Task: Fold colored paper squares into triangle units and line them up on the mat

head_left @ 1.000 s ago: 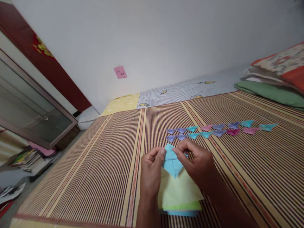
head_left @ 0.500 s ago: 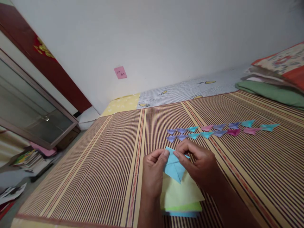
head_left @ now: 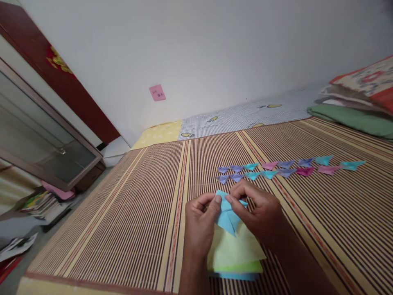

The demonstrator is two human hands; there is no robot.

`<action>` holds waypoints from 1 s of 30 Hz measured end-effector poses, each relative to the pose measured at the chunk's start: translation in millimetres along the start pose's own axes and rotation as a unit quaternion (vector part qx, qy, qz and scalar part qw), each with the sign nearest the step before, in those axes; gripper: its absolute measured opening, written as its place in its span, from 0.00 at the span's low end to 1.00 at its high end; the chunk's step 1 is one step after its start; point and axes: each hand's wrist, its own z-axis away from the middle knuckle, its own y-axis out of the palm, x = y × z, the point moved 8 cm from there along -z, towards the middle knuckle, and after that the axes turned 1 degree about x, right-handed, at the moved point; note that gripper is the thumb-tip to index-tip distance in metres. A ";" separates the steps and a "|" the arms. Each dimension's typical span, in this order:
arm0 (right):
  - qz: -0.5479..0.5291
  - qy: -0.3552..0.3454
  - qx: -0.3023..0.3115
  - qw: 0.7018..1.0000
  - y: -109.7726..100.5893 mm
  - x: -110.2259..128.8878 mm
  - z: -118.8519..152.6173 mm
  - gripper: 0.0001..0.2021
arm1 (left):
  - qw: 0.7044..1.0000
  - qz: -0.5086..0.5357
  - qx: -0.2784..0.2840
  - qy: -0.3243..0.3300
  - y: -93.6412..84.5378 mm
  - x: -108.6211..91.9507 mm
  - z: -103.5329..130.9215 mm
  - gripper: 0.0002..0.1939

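Observation:
Between my two hands is a partly folded sheet of light blue origami paper, its lower end tapering to a point. My left hand pinches its upper left edge between thumb and fingers. With thumb and curled fingers, my right hand grips the upper right part. Beneath it lies a stack of coloured paper, pale yellow on top with green and blue edges showing below. Two rows of small folded paper figures in purple, blue and pink sit beyond my hands.
A striped bamboo mat covers the bed. Folded bedding and a patterned pillow are piled at the far right. A pink note is on the wall. A glass-fronted cabinet door and stacked books stand at the left.
Both hands keep their pinch on the light blue paper, with barely any finger movement. The whole view has shifted slightly.

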 end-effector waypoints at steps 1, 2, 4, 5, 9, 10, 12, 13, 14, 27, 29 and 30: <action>0.005 0.000 0.000 1.000 0.2 0.0 0.1 0.11 | 1.000 -0.005 0.000 0.000 0.2 -1.1 0.4 0.14; 0.010 0.001 -0.002 1.000 0.3 -0.1 0.2 0.11 | 1.000 -0.007 0.002 -0.001 0.8 -2.2 0.7 0.13; 0.016 0.006 -0.007 1.000 0.4 -0.6 0.0 0.11 | 1.000 -0.010 0.011 0.000 2.7 -4.6 1.5 0.13; 0.020 0.009 -0.009 1.000 0.4 -0.9 0.0 0.11 | 1.000 -0.014 0.016 0.002 3.7 -5.8 1.9 0.13; 0.036 0.007 -0.019 0.999 -0.1 0.0 -0.1 0.12 | 1.000 -0.028 0.014 0.005 4.1 -7.2 2.5 0.13; 0.040 0.000 -0.027 0.999 -1.2 1.2 -0.3 0.11 | 1.000 -0.025 0.010 0.002 3.5 -6.6 2.3 0.13; 0.041 -0.023 -0.037 0.998 -3.2 4.5 -0.8 0.07 | 1.000 -0.015 0.004 -0.003 2.5 -4.9 1.4 0.13; 0.040 -0.036 -0.037 0.998 -3.5 6.4 -1.1 0.05 | 1.000 -0.013 0.005 -0.004 2.4 -4.3 0.9 0.13; 0.037 -0.049 -0.032 0.998 -3.2 8.1 -1.4 0.05 | 1.000 -0.013 0.008 -0.003 2.7 -3.9 0.4 0.13; -0.008 -0.043 0.019 0.999 0.7 7.4 -4.0 0.05 | 0.999 -0.022 0.040 0.000 6.7 -4.8 1.8 0.13; -0.021 -0.028 0.023 0.999 0.8 5.6 -3.8 0.06 | 0.998 -0.028 0.048 0.001 6.9 -4.3 2.2 0.13; -0.026 -0.019 0.024 0.999 0.8 4.6 -3.4 0.06 | 0.998 -0.032 0.053 0.001 7.1 -4.0 2.6 0.13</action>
